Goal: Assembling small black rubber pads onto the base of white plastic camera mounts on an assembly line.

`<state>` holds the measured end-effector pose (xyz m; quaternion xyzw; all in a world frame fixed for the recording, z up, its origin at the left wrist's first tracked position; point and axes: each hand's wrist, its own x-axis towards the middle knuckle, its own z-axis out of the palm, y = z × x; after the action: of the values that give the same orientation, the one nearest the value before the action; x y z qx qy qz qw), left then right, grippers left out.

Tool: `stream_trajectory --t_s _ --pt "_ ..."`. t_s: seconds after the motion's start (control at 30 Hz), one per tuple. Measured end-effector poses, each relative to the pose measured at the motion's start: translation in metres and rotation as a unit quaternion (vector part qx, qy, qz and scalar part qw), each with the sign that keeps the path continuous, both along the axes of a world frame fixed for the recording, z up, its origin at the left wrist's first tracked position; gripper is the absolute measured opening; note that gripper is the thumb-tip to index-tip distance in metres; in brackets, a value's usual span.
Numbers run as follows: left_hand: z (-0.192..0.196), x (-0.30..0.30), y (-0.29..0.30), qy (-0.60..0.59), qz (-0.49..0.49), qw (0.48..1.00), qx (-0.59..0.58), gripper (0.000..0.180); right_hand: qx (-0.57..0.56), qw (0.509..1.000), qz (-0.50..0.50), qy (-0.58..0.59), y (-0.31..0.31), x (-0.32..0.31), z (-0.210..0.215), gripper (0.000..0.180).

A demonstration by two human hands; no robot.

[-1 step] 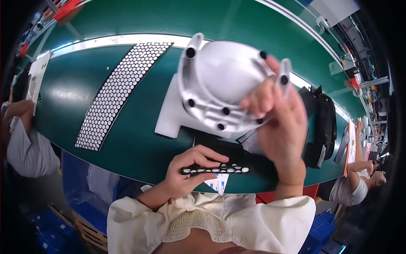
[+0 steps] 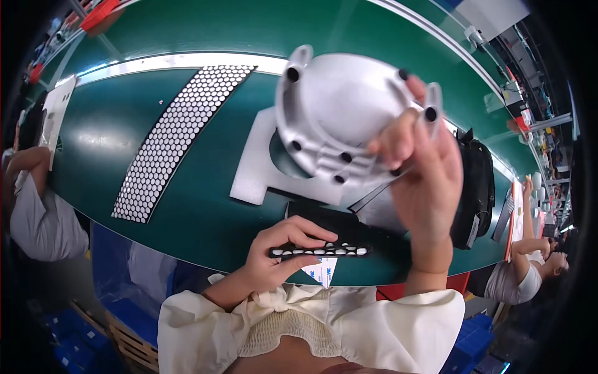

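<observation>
My right hand (image 2: 430, 165) grips a silver-white, bowl-shaped metal casting (image 2: 349, 103) by its right edge, tilted above the table. Black round dots, pads or holes, sit along the casting's rim and two protruding lugs; some motion blur softens it. Low and near my body, my left hand (image 2: 280, 252) pinches a black strip with white round pads (image 2: 321, 250), turned almost edge-on. Just below that strip a white, pointed piece of paper with blue print (image 2: 322, 273) shows. White foam with a round cutout (image 2: 252, 181) lies under the casting and is partly hidden by it.
On the left of the green table (image 2: 81, 137) lies a long black sheet covered in white round pads (image 2: 168, 140). Black sheet material (image 2: 321, 218) rests beyond my left hand. Black bags or covers (image 2: 476, 187) are piled at right. Other people (image 2: 47, 218) work at both sides.
My right hand has shifted the casting to the right and slightly farther away, uncovering more of the foam and its cutout. My left hand stays nearly still.
</observation>
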<state>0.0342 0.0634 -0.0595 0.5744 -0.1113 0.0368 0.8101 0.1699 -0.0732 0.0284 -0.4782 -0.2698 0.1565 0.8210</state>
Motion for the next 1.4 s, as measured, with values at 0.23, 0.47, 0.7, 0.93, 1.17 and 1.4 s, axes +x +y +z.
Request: stream_trajectory --t_s 0.23,0.47,0.7,0.93,1.17,1.4 --pt "0.002 -0.001 -0.003 -0.015 -0.032 0.999 -0.021 0.020 -0.305 0.851 -0.255 -0.343 0.001 0.105 -0.032 0.041" --pt "-0.004 -0.003 -0.009 0.001 -0.011 0.999 -0.046 0.017 -0.579 0.537 -0.300 -0.535 -0.023 0.220 -0.110 0.048" --pt "0.006 -0.008 -0.015 0.017 0.063 0.998 -0.008 0.018 -0.539 0.655 -0.297 -0.439 -0.023 0.247 -0.131 0.056" --pt "0.003 -0.010 -0.019 -0.006 0.070 0.998 -0.008 0.020 -0.541 0.662 -0.219 -0.471 -0.047 0.224 -0.121 0.060" --pt "0.004 -0.014 -0.020 0.001 0.109 0.994 -0.016 0.023 -0.569 0.705 -0.203 -0.371 -0.042 0.213 -0.112 0.059" --pt "0.015 -0.012 -0.003 -0.042 0.150 0.987 0.039 0.020 -0.477 0.727 -0.273 -0.412 -0.030 0.198 -0.098 0.047"
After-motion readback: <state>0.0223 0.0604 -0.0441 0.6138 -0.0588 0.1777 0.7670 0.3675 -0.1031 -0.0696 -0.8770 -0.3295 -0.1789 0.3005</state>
